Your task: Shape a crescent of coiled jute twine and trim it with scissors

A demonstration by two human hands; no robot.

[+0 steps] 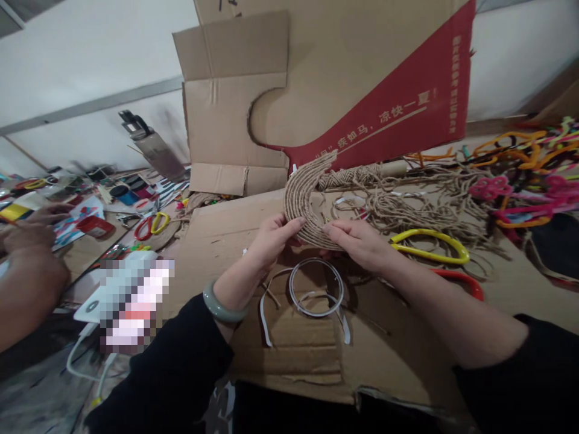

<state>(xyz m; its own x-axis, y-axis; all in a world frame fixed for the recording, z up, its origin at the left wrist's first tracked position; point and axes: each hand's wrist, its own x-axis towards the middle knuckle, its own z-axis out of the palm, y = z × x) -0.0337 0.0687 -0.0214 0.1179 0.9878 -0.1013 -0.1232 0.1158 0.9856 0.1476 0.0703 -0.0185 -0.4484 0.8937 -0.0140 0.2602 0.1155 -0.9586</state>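
Note:
A curved band of jute cord (296, 193), its rows laid side by side in a C shape, is held up over the cardboard. My left hand (277, 236) grips its lower left part, thumb on top. On the lower right, my right hand (355, 240) pinches the band's edge between thumb and fingers. Below both hands lies a roll of clear tape (316, 288), with white strips beside it. Scissors with yellow (432, 246) and red (465, 283) handles lie by my right forearm, their blades hidden. Loose jute cord (420, 205) is heaped behind my right hand.
Cardboard (217, 229) covers the work surface, and a large cut cardboard sheet (325, 54) stands at the back. At left are a white power bank (97, 301), a bottle (158, 150) and another person's hand (31, 229). Colourful pipe cleaners (520, 181) lie at right.

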